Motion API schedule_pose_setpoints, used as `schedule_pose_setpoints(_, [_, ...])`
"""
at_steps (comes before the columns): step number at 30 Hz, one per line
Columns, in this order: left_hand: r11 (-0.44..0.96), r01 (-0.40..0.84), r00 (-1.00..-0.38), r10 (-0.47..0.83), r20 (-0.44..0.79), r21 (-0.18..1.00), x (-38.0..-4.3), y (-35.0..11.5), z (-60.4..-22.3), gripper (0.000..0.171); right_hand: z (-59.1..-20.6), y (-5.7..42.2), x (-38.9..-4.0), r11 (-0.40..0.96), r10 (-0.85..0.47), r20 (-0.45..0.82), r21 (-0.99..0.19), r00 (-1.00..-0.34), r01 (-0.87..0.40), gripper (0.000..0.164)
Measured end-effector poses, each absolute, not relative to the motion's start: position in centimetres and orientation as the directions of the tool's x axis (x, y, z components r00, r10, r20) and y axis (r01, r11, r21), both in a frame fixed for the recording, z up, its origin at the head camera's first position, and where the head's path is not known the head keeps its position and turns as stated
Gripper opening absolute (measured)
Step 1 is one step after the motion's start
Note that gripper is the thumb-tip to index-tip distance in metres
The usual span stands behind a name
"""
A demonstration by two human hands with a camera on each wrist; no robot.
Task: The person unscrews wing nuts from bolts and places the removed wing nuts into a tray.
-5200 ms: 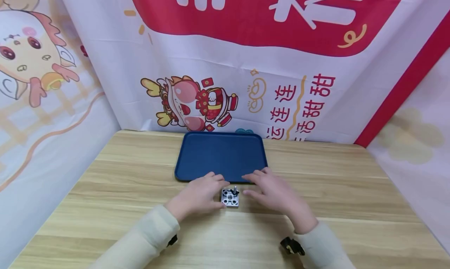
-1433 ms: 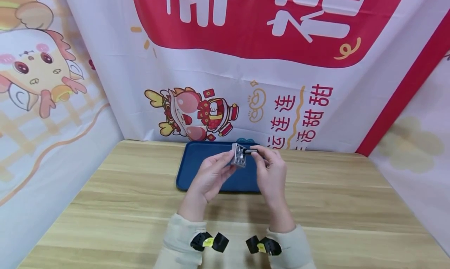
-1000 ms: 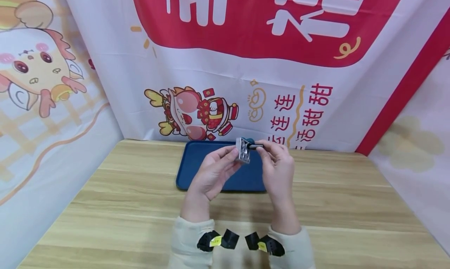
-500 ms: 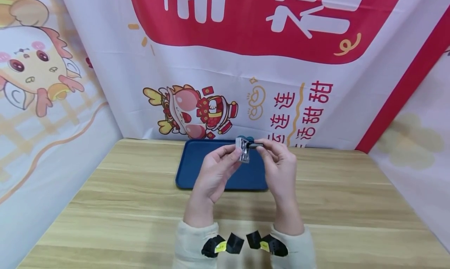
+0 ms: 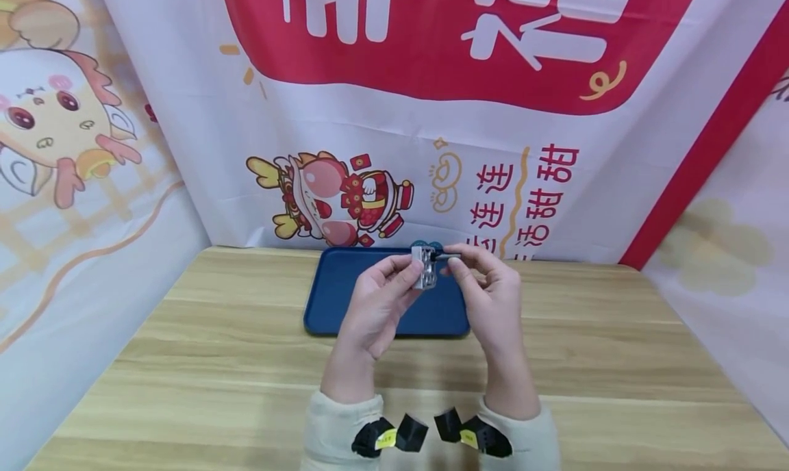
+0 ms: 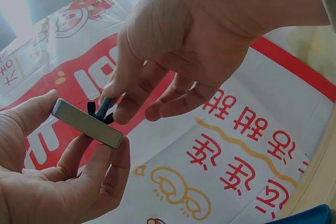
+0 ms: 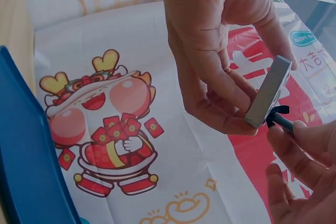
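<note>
Above the tray, my left hand (image 5: pixel 372 310) grips a square silver metal block (image 5: pixel 419 267) by its edges, thumb on the near side and fingers behind. The block stands on edge, its holed face turned right. A threaded bolt (image 6: pixel 106 106) sticks out of that face, with a black wing nut (image 7: pixel 278 112) around it close to the block. My right hand (image 5: pixel 496 303) pinches the bolt's outer end between thumb and forefinger. Its other fingers are loosely bent, as the left wrist view shows. The bolt's end is partly hidden by the fingertips.
A dark blue tray (image 5: pixel 335 300) lies behind and below the hands on the wooden table (image 5: pixel 216 361). Printed white and red cloth (image 5: pixel 370 125) hangs along the table's back edge, with more cloth at both sides. Black straps with small devices (image 5: pixel 411 433) sit on both sleeves.
Several seconds ago the block lay on the table between both open hands. It was then lifted, and the right hand took the bolt. Lately the block has turned slightly; the hands barely moved.
</note>
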State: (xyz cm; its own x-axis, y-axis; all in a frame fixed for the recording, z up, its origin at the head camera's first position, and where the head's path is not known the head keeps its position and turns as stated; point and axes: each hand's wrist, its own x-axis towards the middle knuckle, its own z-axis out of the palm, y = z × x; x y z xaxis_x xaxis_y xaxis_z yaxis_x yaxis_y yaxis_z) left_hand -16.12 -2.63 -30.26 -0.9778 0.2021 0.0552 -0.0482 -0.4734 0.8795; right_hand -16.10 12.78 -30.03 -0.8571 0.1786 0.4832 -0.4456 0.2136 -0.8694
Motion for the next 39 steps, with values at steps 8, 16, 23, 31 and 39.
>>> schedule_pose_setpoints(8, [-0.349, 0.041, -0.972, 0.203, 0.118, 0.936, -15.9, -2.6, -30.4, 0.03, -29.4, 12.8, -15.9, 0.089, 0.193, 0.248, -0.968, -0.949, -0.235, 0.033])
schedule_pose_setpoints(16, [-0.335, 0.135, -0.962, 0.181, 0.204, 0.932, -15.4, -2.3, -29.9, 0.032, -29.0, 12.8, -15.6, 0.046, 0.196, 0.184, -0.983, -0.963, -0.178, 0.031])
schedule_pose_setpoints(23, [-0.288, 0.185, -0.956, 0.167, 0.239, 0.94, -15.3, -2.2, -30.0, 0.032, -28.9, 12.7, -15.5, 0.031, 0.182, 0.156, -0.988, -0.971, -0.152, 0.025])
schedule_pose_setpoints(31, [-0.237, 0.228, -0.957, 0.124, 0.262, 0.944, -15.4, -2.3, -30.2, 0.029, -29.1, 12.5, -15.7, -0.016, 0.175, 0.145, -0.989, -0.974, -0.15, 0.022])
schedule_pose_setpoints(39, [-0.24, 0.243, -0.957, 0.096, 0.272, 0.94, -15.7, -2.6, -30.3, 0.031, -29.0, 12.0, -15.8, -0.082, 0.168, 0.12, -0.987, -0.979, -0.135, 0.029])
